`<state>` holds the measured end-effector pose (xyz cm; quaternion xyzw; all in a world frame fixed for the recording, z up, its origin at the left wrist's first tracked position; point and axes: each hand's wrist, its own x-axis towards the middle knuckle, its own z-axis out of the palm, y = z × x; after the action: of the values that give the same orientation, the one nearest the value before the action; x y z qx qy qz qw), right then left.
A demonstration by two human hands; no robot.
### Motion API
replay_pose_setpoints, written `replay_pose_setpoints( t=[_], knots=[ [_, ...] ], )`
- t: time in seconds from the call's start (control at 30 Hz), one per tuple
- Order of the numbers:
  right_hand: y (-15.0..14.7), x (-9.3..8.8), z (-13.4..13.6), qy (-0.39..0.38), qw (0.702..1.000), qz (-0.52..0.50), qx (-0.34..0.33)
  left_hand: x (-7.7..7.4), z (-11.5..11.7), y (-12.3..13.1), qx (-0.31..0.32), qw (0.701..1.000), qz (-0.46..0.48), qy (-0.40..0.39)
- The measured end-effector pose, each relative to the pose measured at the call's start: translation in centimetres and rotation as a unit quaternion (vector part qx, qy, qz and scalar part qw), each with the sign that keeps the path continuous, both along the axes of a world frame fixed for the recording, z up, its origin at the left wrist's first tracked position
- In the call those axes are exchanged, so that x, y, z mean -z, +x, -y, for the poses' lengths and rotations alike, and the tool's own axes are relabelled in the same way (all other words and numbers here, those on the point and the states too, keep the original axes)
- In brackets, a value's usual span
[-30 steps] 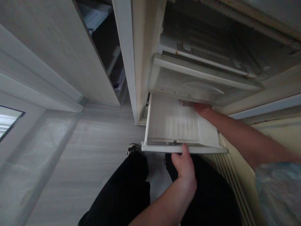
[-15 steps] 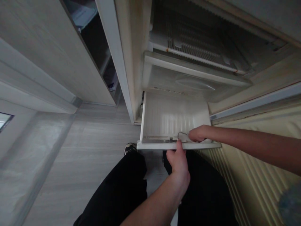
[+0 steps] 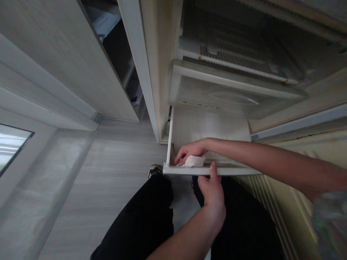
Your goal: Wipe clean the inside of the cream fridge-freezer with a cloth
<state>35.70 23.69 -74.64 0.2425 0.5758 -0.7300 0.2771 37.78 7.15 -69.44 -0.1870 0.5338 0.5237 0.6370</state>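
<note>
The white cloth [image 3: 194, 161] sits inside the pulled-out drawer [image 3: 217, 121], low against its front wall and near the left corner. The right hand [image 3: 191, 151] reaches across from the right and holds the cloth bunched under bent fingers, their tips pushed down into that corner; how tight the hold is, I cannot tell. The left hand [image 3: 213, 189] pinches the drawer's front edge, thumb over the top and fingers below it.

To judge by this, the step is wiping out the drawer, and it should go best with the cloth folded over the fingertips, so that it gets right into the seam between floor and front wall. The left hand does well to bear the edge firmly, since pressing on the front end of an open drawer could tip it.

The cloth looks soft and crumpled. The drawer is pale and shallow, with a dark patch on the left wall beside the fingers, dirt or shadow.

Just above is a closed upper drawer [image 3: 230, 96] with dark specks along its lower edge, then a wire shelf [image 3: 238, 65] with rusty spots. Below, a shoe [image 3: 155, 170] rests on the grey floor [image 3: 108, 177].
</note>
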Motion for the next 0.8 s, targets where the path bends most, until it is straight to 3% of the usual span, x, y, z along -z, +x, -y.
replay_pose_setpoints(
  t=[0.07, 0.13, 0.27, 0.37, 0.43, 0.57, 0.7, 0.8],
  knots=[
    [-2.2, -0.3, 0.2, 0.003, 0.999, -0.039, -0.028, 0.0, 0.1, -0.1, 0.003, 1.0, 0.001, -0.01],
    [-2.2, -0.8, 0.4, 0.039, 0.997, -0.047, -0.055, -0.1, 0.1, -0.1, 0.005, 1.0, 0.002, -0.016],
    [3.5, -1.8, 0.6, 0.17, 0.969, 0.11, -0.144, -0.2, 0.2, 0.1, 0.014, 1.0, 0.0, -0.003],
    [7.8, -2.2, 0.5, 0.201, 0.937, 0.214, -0.188, -0.1, 0.2, 0.2, 0.025, 1.0, -0.002, -0.005],
    [8.7, -2.0, 0.6, 0.204, 0.938, 0.211, -0.183, 0.0, 0.1, 0.2, 0.021, 1.0, -0.002, -0.007],
    [5.6, -1.1, 1.3, 0.203, 0.957, 0.141, -0.15, 0.1, 0.2, 0.1, 0.013, 1.0, -0.005, 0.002],
    [0.8, -1.7, 2.2, 0.185, 0.982, 0.007, -0.022, 0.4, 0.4, 0.2, 0.017, 1.0, -0.011, 0.023],
    [-1.3, -4.8, 3.7, 0.332, 0.941, -0.039, 0.047, 0.7, 0.0, 0.0, 0.03, 0.998, -0.04, 0.042]
  ],
)
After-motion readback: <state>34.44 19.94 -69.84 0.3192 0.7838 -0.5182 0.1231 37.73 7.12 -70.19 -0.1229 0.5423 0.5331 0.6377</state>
